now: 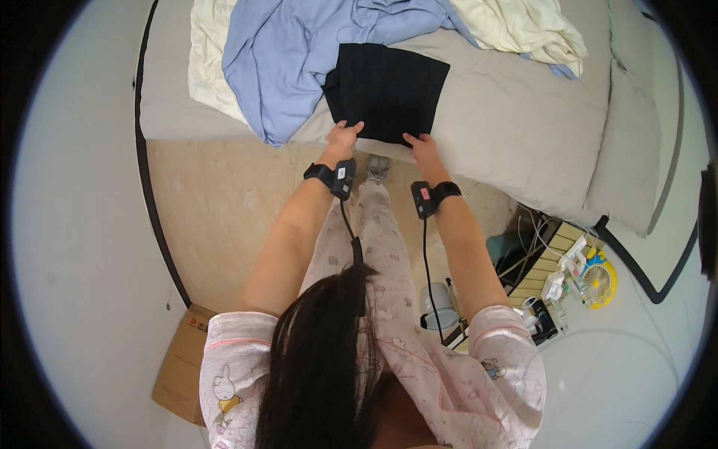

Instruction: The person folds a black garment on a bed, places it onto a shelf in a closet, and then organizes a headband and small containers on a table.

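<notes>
A folded black cloth item, perhaps a garment, lies at the near edge of the bed, partly against a blue blanket. My left hand grips its near left corner, thumb on top and the other fingers at the edge. The near right part of the same cloth is pinched by my right hand, with the thumb over the border. Both wrists wear black strapped devices with cables. The undersides of the cloth and some fingertips are hidden.
Cream bedding is bunched at the far side of the beige bed sheet. Pillows lie to the right. At lower right a slatted stand holds a yellow-and-blue fan and cables. A bin and a cardboard box stand on the floor.
</notes>
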`<state>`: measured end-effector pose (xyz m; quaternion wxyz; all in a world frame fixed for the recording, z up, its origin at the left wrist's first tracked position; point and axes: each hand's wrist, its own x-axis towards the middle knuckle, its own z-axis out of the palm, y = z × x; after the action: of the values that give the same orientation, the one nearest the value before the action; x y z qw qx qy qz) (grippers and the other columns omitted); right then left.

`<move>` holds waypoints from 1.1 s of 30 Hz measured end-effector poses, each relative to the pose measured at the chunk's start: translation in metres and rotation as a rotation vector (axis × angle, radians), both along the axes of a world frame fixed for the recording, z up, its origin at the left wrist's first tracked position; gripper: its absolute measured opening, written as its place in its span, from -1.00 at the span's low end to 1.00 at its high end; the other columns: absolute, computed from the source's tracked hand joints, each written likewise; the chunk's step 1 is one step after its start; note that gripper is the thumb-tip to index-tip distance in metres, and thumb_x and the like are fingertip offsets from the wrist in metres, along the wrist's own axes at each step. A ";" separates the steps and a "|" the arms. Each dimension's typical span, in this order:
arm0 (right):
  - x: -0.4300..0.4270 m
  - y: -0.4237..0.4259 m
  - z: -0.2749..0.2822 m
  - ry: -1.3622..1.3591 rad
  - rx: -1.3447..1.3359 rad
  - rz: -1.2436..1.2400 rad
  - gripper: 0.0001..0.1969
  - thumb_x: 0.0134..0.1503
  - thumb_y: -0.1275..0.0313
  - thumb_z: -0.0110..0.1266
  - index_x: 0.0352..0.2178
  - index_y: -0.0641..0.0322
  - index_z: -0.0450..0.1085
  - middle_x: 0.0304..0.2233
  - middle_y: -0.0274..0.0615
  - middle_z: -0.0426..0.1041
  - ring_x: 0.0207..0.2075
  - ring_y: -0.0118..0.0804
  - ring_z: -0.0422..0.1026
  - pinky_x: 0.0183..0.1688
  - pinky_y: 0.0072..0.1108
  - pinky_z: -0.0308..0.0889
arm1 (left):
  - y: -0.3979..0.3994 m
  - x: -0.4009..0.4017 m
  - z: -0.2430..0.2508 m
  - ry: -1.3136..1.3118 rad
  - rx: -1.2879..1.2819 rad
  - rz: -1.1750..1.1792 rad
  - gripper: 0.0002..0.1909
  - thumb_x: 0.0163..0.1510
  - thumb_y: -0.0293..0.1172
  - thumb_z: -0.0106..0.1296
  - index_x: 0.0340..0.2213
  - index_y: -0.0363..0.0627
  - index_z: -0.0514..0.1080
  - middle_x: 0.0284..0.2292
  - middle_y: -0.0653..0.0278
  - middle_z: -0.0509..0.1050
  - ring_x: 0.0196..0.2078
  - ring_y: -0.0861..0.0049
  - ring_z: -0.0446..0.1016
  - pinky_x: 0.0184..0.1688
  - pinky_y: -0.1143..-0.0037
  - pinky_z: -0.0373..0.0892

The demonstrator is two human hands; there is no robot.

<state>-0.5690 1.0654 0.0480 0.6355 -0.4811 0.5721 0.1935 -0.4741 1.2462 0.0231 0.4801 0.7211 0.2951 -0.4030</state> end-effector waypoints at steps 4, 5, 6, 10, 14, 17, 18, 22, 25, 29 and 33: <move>-0.011 0.005 -0.021 0.048 -0.483 0.130 -0.35 -0.28 0.33 0.21 -0.18 0.36 0.05 -0.32 -0.19 0.23 -0.38 -0.37 0.25 -0.41 -0.57 0.20 | -0.009 -0.016 -0.010 -0.146 0.043 0.093 -0.38 -0.28 -0.27 0.17 -0.16 -0.21 0.19 -0.20 0.09 0.19 -0.15 0.32 0.18 -0.15 0.46 0.18; -0.012 0.009 -0.022 0.013 -0.615 0.029 -0.40 -0.28 0.32 0.21 -0.23 0.35 0.10 -0.35 -0.21 0.24 -0.38 -0.39 0.24 -0.41 -0.58 0.19 | -0.012 -0.019 -0.012 -0.145 0.041 0.093 -0.38 -0.28 -0.27 0.17 -0.16 -0.21 0.19 -0.20 0.09 0.19 -0.15 0.32 0.18 -0.15 0.46 0.18; -0.011 0.013 -0.018 0.012 -0.610 0.039 -0.40 -0.28 0.32 0.21 -0.23 0.35 0.10 -0.35 -0.21 0.24 -0.38 -0.39 0.24 -0.41 -0.58 0.19 | -0.011 -0.024 -0.017 -0.236 0.041 0.295 -0.49 -0.28 -0.32 0.17 -0.26 -0.22 0.24 -0.30 0.16 0.24 -0.28 0.44 0.22 -0.28 0.50 0.20; -0.002 -0.002 -0.005 -0.201 -0.183 -0.082 -0.54 -0.25 0.41 0.16 -0.28 0.27 0.17 -0.39 -0.32 0.24 -0.42 -0.42 0.23 -0.39 -0.57 0.19 | -0.011 -0.018 -0.005 -0.033 -0.183 0.644 -0.67 -0.33 -0.36 0.20 -0.52 -0.12 0.26 -0.40 0.29 0.25 -0.46 0.56 0.23 -0.47 0.60 0.22; 0.009 0.001 0.023 -0.271 0.094 -0.053 -0.61 -0.18 0.48 0.06 -0.24 0.20 0.20 -0.33 -0.30 0.29 -0.31 -0.35 0.25 -0.29 -0.57 0.16 | 0.013 -0.007 0.004 0.058 -0.511 0.468 -0.72 -0.25 -0.40 0.13 -0.42 -0.08 0.31 -0.63 0.44 0.31 -0.68 0.68 0.21 -0.60 0.69 0.17; 0.006 0.007 0.045 -0.327 0.256 -0.187 -0.67 -0.15 0.47 0.02 -0.26 0.11 0.22 -0.35 -0.33 0.30 -0.33 -0.38 0.25 -0.30 -0.57 0.15 | 0.011 -0.007 0.038 0.091 -0.653 0.548 -0.69 -0.20 -0.42 0.07 -0.34 -0.14 0.30 -0.48 0.34 0.39 -0.52 0.61 0.35 -0.51 0.64 0.26; 0.004 0.009 0.055 -0.339 0.254 -0.176 -0.67 -0.15 0.47 0.02 -0.26 0.11 0.22 -0.35 -0.33 0.30 -0.33 -0.38 0.25 -0.30 -0.57 0.15 | 0.014 -0.009 0.051 0.077 -0.662 0.553 -0.69 -0.20 -0.42 0.07 -0.34 -0.14 0.30 -0.48 0.34 0.39 -0.52 0.61 0.35 -0.51 0.64 0.26; -0.006 0.024 0.093 -0.306 0.403 -0.222 -0.77 -0.14 0.47 0.02 -0.36 0.19 0.25 -0.41 -0.33 0.32 -0.40 -0.40 0.26 -0.37 -0.53 0.22 | 0.036 -0.017 0.102 0.249 -0.753 0.584 -0.67 -0.13 -0.44 -0.04 -0.25 -0.20 0.25 -0.31 0.23 0.38 -0.28 0.46 0.38 -0.27 0.51 0.32; 0.002 0.039 0.123 -0.338 0.415 -0.185 -0.77 -0.15 0.48 0.02 -0.37 0.21 0.25 -0.40 -0.29 0.33 -0.39 -0.39 0.29 -0.37 -0.55 0.24 | 0.059 -0.025 0.112 0.226 -0.773 0.620 -0.70 -0.12 -0.46 -0.06 -0.27 -0.21 0.26 -0.31 0.21 0.38 -0.25 0.43 0.36 -0.22 0.50 0.31; 0.023 0.063 0.155 -0.335 0.491 -0.103 -0.76 -0.16 0.49 0.03 -0.37 0.21 0.25 -0.39 -0.25 0.35 -0.37 -0.37 0.33 -0.38 -0.58 0.27 | 0.092 -0.022 0.150 0.089 -0.911 0.763 -0.76 -0.12 -0.49 -0.08 -0.33 -0.27 0.28 -0.32 0.18 0.38 -0.26 0.42 0.37 -0.19 0.47 0.32; 0.059 0.112 0.205 -0.348 0.508 0.038 -0.79 -0.18 0.49 0.05 -0.44 0.21 0.25 -0.50 -0.26 0.32 -0.46 -0.39 0.31 -0.44 -0.61 0.29 | 0.150 -0.008 0.191 0.042 -0.851 0.827 -0.76 -0.11 -0.50 -0.10 -0.34 -0.33 0.27 -0.33 0.12 0.38 -0.26 0.37 0.37 -0.18 0.44 0.31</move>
<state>-0.5100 1.1777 0.2533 0.8200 -0.3434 0.3791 0.2567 -0.4824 1.3961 0.2139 0.8384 0.2820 0.3734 -0.2794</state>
